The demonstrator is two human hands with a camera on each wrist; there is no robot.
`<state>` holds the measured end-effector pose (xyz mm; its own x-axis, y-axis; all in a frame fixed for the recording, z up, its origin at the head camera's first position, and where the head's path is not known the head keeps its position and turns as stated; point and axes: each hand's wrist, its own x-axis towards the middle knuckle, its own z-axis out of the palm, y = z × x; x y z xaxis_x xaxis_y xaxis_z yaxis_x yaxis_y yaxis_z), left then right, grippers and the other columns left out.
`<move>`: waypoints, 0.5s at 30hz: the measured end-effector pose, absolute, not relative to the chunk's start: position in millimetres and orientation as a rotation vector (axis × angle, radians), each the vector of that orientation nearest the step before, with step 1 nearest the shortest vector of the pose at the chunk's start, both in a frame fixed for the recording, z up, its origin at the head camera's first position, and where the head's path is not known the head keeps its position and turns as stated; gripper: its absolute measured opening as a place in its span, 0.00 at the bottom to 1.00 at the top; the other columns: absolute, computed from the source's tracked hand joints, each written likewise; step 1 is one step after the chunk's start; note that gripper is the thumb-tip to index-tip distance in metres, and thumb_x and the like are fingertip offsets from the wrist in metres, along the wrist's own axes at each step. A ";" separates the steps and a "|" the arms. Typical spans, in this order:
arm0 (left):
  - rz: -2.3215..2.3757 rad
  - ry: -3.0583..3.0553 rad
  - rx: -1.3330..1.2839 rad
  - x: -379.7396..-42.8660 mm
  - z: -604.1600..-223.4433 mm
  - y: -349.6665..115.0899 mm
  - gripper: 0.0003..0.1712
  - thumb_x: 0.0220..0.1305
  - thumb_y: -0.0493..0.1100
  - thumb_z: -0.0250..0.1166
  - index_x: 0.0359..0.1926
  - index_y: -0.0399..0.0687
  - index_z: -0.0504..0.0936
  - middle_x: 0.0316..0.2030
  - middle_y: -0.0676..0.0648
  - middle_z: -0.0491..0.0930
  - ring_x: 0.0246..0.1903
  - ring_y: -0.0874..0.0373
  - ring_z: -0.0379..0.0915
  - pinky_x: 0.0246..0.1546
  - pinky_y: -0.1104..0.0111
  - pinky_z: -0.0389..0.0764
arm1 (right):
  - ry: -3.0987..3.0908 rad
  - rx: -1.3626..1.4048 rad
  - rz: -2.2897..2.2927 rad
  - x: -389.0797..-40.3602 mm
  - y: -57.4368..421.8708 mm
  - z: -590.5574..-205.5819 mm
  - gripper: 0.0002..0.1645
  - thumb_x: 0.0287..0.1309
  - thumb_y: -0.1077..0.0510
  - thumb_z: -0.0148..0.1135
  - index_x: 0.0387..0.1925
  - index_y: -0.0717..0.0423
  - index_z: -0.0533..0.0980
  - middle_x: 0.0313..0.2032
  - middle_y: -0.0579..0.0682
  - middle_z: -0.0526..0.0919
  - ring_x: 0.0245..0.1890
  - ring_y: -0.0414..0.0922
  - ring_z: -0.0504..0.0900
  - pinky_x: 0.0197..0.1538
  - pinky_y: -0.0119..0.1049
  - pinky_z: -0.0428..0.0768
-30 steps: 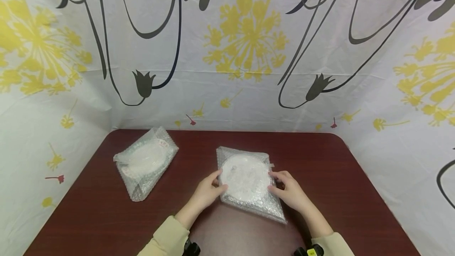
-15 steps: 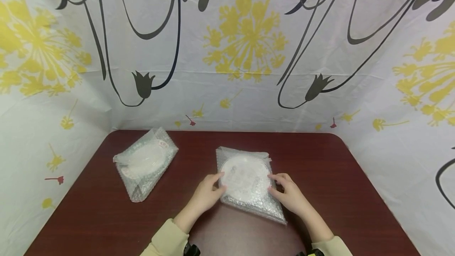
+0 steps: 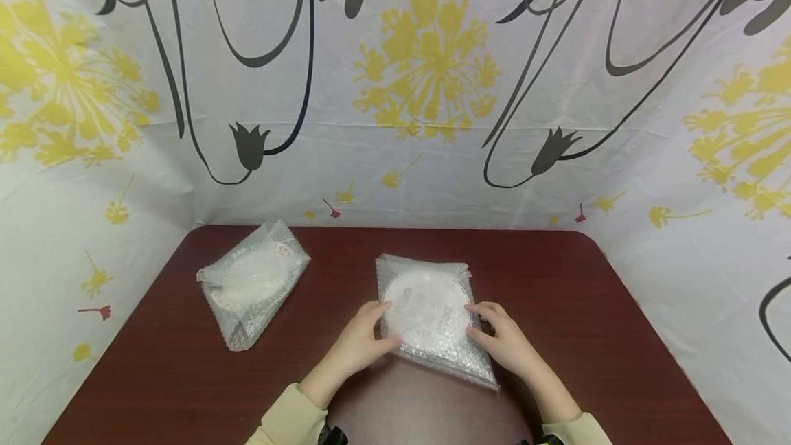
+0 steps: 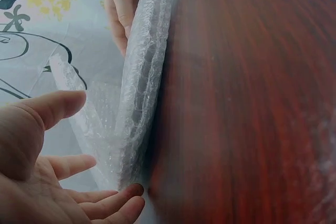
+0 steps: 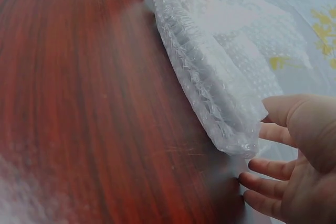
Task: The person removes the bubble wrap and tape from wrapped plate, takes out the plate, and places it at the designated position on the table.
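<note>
A round white disc, plate-like, lies flat in a bubble-wrap bag (image 3: 426, 311) near the middle of the table. My left hand (image 3: 357, 343) is at the bag's left edge, fingers loosely extended and thumb spread; the left wrist view shows this hand (image 4: 63, 166) with its fingertips right beside the wrap (image 4: 139, 72). On the opposite side, my right hand (image 3: 507, 338) has its fingertips over the bag's right edge. The right wrist view has the thumb of that hand (image 5: 304, 150) against a corner of the wrap (image 5: 210, 82), the other fingers relaxed alongside.
Another bubble-wrapped package (image 3: 253, 277), with a pale round thing inside, lies on the left part of the dark red wooden table (image 3: 593, 307). Behind the table's far edge hangs a white cloth (image 3: 395, 191) with yellow and grey flowers.
My left hand has shifted slightly, its thumb sliding toward the near left corner and spreading from the fingers. The right hand has stayed nearly still, and the bag has barely moved.
</note>
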<state>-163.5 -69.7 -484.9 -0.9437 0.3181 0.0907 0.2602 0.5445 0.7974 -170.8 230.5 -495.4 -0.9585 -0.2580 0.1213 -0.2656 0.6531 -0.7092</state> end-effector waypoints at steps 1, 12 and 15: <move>1.375 2.702 0.507 -163.4 -484.9 -69.7 0.40 0.57 0.49 0.69 0.65 0.34 0.68 0.63 0.31 0.63 0.61 0.39 0.62 0.56 0.48 0.68 | -2.848 0.451 1.225 -170.8 230.6 -495.2 0.25 0.61 0.56 0.63 0.60 0.55 0.74 0.56 0.56 0.71 0.52 0.52 0.74 0.51 0.52 0.73; 1.420 2.705 0.458 -161.9 -481.3 -70.3 0.41 0.54 0.48 0.73 0.64 0.35 0.68 0.61 0.35 0.67 0.54 0.42 0.70 0.50 0.51 0.73 | -2.844 0.454 1.221 -169.3 231.1 -495.7 0.26 0.61 0.55 0.64 0.60 0.55 0.74 0.56 0.54 0.71 0.48 0.49 0.74 0.48 0.48 0.74; 1.431 2.707 0.437 -161.4 -480.5 -70.1 0.41 0.54 0.47 0.73 0.65 0.36 0.68 0.60 0.35 0.67 0.52 0.43 0.71 0.47 0.53 0.75 | -2.836 0.462 1.221 -169.1 231.2 -495.0 0.25 0.60 0.56 0.64 0.59 0.55 0.75 0.56 0.54 0.72 0.47 0.49 0.74 0.48 0.48 0.74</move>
<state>-161.4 -70.1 -480.5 -0.9588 0.2698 0.0884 0.2250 0.5324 0.8160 -169.1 231.2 -495.0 -0.9560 -0.2610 0.1337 -0.2765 0.6502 -0.7077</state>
